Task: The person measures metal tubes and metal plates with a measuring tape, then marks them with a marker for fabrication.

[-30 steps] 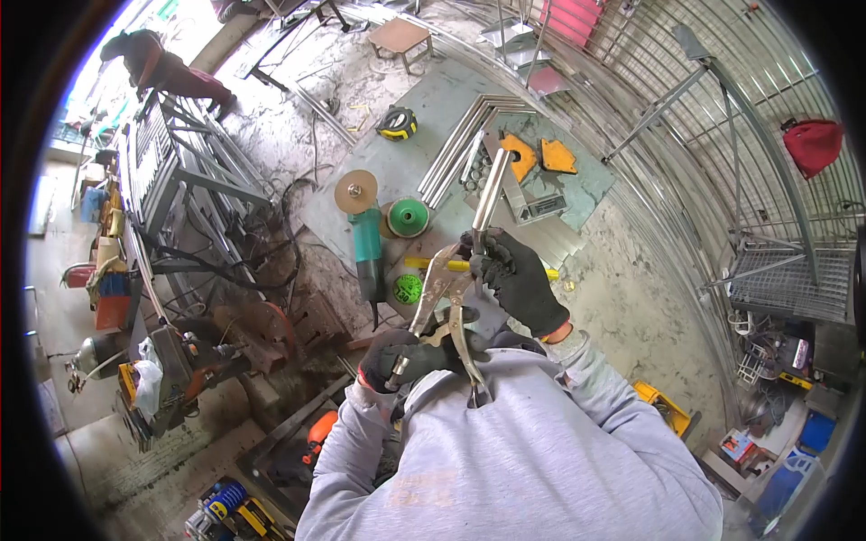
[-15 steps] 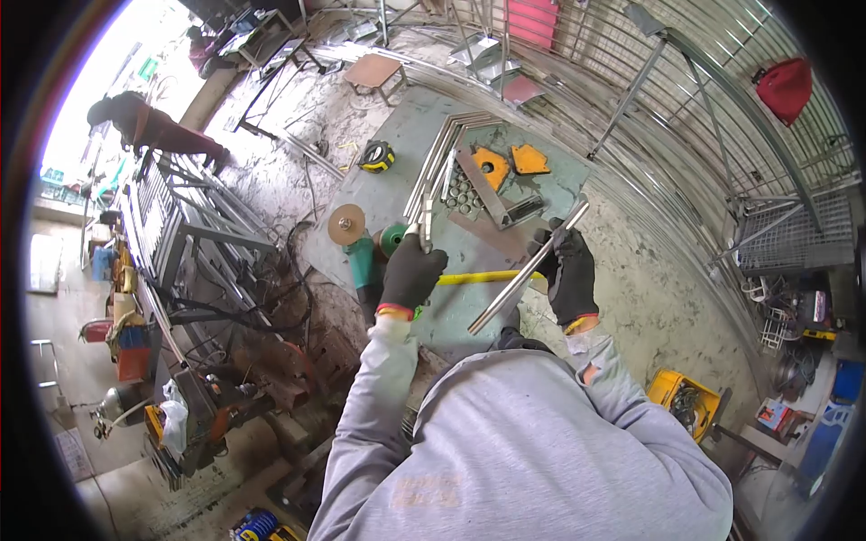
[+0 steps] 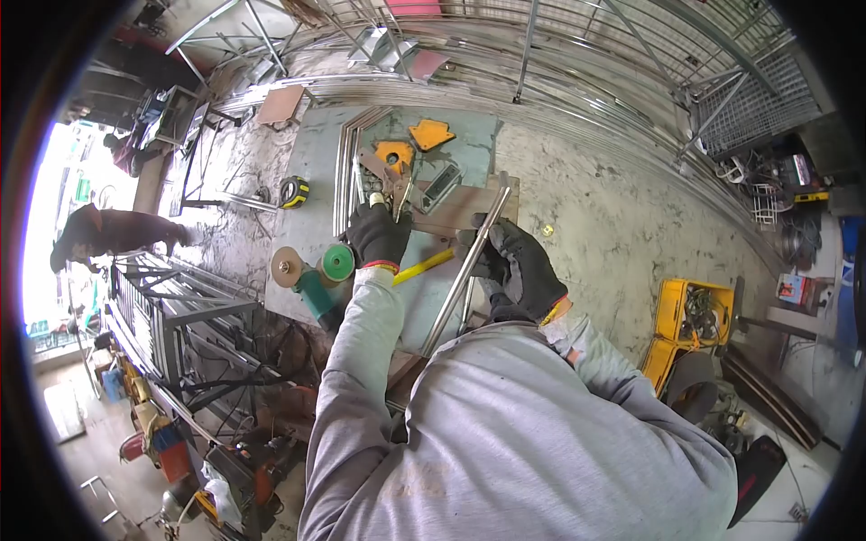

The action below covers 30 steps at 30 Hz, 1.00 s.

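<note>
My right hand [image 3: 523,270], in a dark glove, grips a long thin metal tube [image 3: 458,284] that slants across the table's near right side. My left hand [image 3: 379,236], also gloved, is over the green-grey table [image 3: 316,140], fingers bent around small metal pieces I cannot make out clearly. Beyond its fingertips lies an orange welding magnet [image 3: 393,155]; another orange magnet [image 3: 431,135] lies farther back. Left of this hand is a teal angle grinder [image 3: 316,296], beside a tan disc [image 3: 287,267] and a green disc [image 3: 338,262]. A yellow strip [image 3: 426,267] lies between my hands.
A tape measure [image 3: 293,192] sits at the table's left edge, near bent metal bars [image 3: 346,171]. Long metal bars line the floor behind. A yellow toolbox [image 3: 695,311] stands at right. Another person [image 3: 117,233] bends over beside a metal frame [image 3: 203,307] at left.
My left hand has moved to the small parts near the magnets. My right hand, still holding the tube, has come nearer my body, and the tube stands steeper. The view has turned right.
</note>
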### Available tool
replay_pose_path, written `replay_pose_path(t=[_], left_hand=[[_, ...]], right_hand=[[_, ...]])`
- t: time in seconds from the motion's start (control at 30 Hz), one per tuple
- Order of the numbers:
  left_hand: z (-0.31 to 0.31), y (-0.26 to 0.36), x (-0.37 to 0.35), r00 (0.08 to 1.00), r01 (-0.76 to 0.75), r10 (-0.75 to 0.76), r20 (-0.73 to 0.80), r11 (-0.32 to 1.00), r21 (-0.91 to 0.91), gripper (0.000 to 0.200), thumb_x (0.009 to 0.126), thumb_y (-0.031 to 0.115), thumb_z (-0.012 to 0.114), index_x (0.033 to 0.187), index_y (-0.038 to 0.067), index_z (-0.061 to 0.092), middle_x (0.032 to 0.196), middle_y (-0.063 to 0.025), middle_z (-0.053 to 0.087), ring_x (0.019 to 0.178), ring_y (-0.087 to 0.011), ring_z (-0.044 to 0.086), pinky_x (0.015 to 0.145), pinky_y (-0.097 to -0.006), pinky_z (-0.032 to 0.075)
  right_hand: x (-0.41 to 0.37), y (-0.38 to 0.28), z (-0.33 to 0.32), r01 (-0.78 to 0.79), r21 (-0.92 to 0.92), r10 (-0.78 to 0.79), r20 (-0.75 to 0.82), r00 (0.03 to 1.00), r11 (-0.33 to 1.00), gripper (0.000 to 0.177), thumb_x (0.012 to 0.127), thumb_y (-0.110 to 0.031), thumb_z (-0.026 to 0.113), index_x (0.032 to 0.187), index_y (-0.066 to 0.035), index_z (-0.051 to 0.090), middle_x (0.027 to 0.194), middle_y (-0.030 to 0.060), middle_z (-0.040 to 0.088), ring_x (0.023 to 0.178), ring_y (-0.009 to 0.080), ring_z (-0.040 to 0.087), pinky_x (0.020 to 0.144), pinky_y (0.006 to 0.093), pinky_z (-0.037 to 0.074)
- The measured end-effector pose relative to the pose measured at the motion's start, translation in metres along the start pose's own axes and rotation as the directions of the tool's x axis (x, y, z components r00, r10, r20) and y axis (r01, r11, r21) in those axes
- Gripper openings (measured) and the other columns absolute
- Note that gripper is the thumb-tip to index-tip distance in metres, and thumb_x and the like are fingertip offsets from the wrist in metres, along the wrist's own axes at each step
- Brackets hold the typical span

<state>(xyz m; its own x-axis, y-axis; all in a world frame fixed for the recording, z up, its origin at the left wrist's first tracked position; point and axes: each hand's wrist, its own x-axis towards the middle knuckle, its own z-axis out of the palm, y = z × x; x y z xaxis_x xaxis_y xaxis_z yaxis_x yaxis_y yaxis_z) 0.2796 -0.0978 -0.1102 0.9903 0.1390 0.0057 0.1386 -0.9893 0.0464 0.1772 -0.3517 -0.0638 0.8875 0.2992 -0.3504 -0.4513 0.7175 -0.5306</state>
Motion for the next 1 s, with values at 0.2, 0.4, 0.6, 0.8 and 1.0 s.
replay_pose_path(t=[0.2,0.4,0.6,0.8,1.0], left_hand=[[-0.048,0.005,-0.042,0.999,0.013,0.003,0.037,0.894,-0.447,0.053,0.092,0.041,0.077,0.125,0.002,0.065,0.110,-0.0247,0.068,0.101,-0.0468,0.066,0.087,-0.0539,0.053],[-0.075,0.015,-0.152,0.903,0.070,0.301,0.306,0.600,-0.797,0.041,0.096,0.032,0.076,0.126,0.004,0.068,0.089,-0.0186,0.071,0.076,-0.0298,0.070,0.070,-0.0421,0.052],[-0.068,-0.006,-0.167,0.952,0.222,0.124,0.281,0.352,-0.909,0.032,0.097,0.024,0.073,0.121,0.003,0.071,0.082,-0.0180,0.068,0.070,-0.0258,0.066,0.067,-0.0394,0.051],[-0.077,-0.012,-0.178,0.981,0.187,-0.040,0.191,0.472,-0.862,0.032,0.095,0.022,0.074,0.121,0.004,0.071,0.081,-0.0173,0.069,0.066,-0.0255,0.065,0.066,-0.0393,0.052],[-0.078,-0.057,-0.171,0.999,0.042,-0.028,0.032,0.552,-0.833,0.034,0.096,0.022,0.073,0.123,0.002,0.072,0.094,-0.0123,0.075,0.078,-0.0198,0.066,0.074,-0.0325,0.052]], right_hand=[[0.000,-0.006,0.004,0.040,0.001,-0.040,0.051,0.998,0.999,0.046,0.111,-0.029,0.058,0.147,-0.001,0.053,0.132,0.0195,0.070,0.118,0.0315,0.072,0.094,0.0365,0.062],[0.015,0.003,0.018,0.042,-0.130,-0.029,0.106,0.994,0.991,0.045,0.111,-0.027,0.059,0.148,0.000,0.053,0.130,0.0178,0.070,0.116,0.0296,0.072,0.099,0.0393,0.061],[0.043,0.028,0.023,-0.060,-0.313,0.120,0.176,0.977,0.948,0.042,0.112,-0.024,0.058,0.147,-0.001,0.055,0.125,0.0137,0.072,0.116,0.0246,0.071,0.104,0.0402,0.057],[0.054,0.045,0.040,-0.059,-0.457,0.202,0.272,0.941,0.887,0.042,0.111,-0.024,0.059,0.145,0.001,0.056,0.126,0.0135,0.072,0.116,0.0238,0.071,0.105,0.0389,0.055],[0.045,0.030,0.077,0.262,-0.769,0.173,0.432,0.885,0.583,0.037,0.105,-0.016,0.067,0.138,0.000,0.060,0.119,0.0100,0.073,0.110,0.0194,0.069,0.099,0.0345,0.055]])
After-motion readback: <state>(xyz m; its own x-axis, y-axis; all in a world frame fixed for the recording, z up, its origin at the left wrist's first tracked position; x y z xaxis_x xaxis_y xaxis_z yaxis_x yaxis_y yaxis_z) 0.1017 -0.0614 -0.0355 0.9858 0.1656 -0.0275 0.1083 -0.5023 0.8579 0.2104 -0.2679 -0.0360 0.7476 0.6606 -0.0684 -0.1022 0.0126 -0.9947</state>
